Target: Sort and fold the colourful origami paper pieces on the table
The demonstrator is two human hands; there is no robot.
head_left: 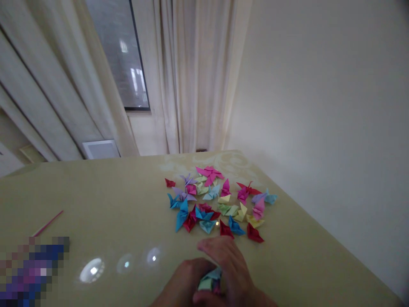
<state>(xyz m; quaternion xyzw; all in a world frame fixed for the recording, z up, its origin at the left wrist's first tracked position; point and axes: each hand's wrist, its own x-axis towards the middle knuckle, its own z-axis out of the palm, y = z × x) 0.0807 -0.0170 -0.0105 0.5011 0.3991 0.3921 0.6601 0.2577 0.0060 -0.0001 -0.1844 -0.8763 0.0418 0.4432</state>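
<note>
Low in the head view my left hand point(187, 279) and my right hand point(231, 266) come together, curled around a few small folded papers point(207, 283). Pale green, light blue and pink show between the fingers; the rest is hidden, and I cannot tell their full shape. Just beyond my right hand's fingers lies a dark red origami piece point(226, 229). Past it spreads a loose group of origami cranes and folded papers, among them a blue one point(182, 215), a bright pink one point(210, 174), a yellow one point(254, 220) and a red crane point(249, 188).
The glossy pale table point(111, 192) reflects several lights. On the left lie a thin pink stick point(47, 224) and a pixelated blue-purple area. A white wall point(319, 106) runs along the table's right edge. Curtains point(191, 85) and a window point(121, 55) stand behind.
</note>
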